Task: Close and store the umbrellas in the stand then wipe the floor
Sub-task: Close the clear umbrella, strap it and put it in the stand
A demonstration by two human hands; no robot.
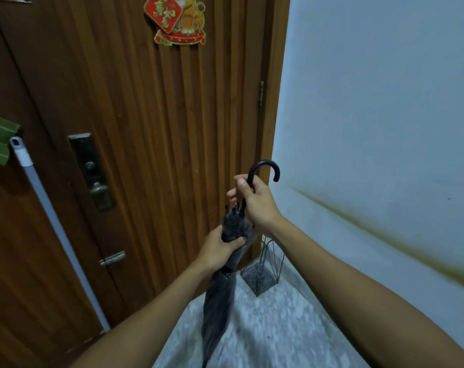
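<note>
Hands share one black umbrella [220, 296]: right hand [254, 200] closed on its hooked handle, left hand [220, 247] wrapped round the gathered canopy, so keep it bunched and steer the tip toward the wire stand [262, 274] at two o'clock.

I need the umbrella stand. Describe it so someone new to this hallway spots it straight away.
Start at the brown slatted door and follow its hinge edge down to the corner with the pale wall. The umbrella stand sits there on the speckled floor, just beyond the held umbrella. It is the only thin black wire frame, square-based and empty.
</note>
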